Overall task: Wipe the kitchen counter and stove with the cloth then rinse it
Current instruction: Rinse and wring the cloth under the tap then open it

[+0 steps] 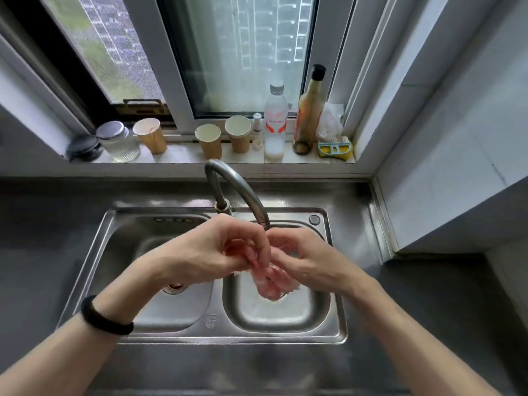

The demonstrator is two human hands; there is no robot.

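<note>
A small pink cloth (270, 284) hangs bunched between both hands, just below the spout of the curved metal tap (243, 190). My left hand (217, 252) grips its upper part with curled fingers. My right hand (305, 257) pinches the other side of the cloth. Both hands are over the right basin of the steel double sink (200, 330). Much of the cloth is hidden inside my fingers. The frame is too blurred to tell if water is running.
The window sill behind the sink holds a glass jar (118, 141), three paper cups (208, 140), a clear plastic bottle (275, 121), a tall sauce bottle (308, 110) and a yellow scrub brush (334, 147). Grey counter (34, 252) flanks the sink; a tiled wall (457, 138) stands at right.
</note>
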